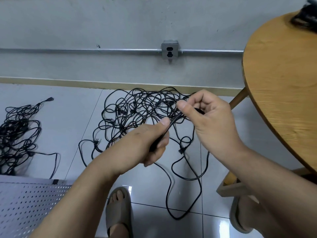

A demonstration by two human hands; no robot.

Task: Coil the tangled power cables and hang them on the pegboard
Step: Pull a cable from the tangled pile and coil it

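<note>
Grey tiled floor [68,117] runs up to a grey wall [120,23], where a metal outlet [169,51] sits on a conduit. A round wooden tabletop [283,83] juts in from the right.

From the head view, the tangled pile [137,109] of black power cables lies on the floor near the wall. A second pile [18,134] lies well apart to the left. The perforated pegboard [30,203] is at the lower left, and nothing can be seen hanging on it.

Both hands are raised above the heap with one held cable [173,120] stretched between them. The left hand [151,143] has its grip closed around the cable, fingers curled and thumb laid along the top. The right hand [209,115] pinches the same cable between thumb and forefinger, just beside the left thumb. Slack from this strand seems to trail down in loose loops toward the feet.

This looks like the start of the job: one cable is being picked out of the knot, and no coil is formed yet. The next move likely calls for feeding the strand through the fingers to find where it snags. Each crossing needs easing loose, since a hard pull could tighten the tangle.
</note>
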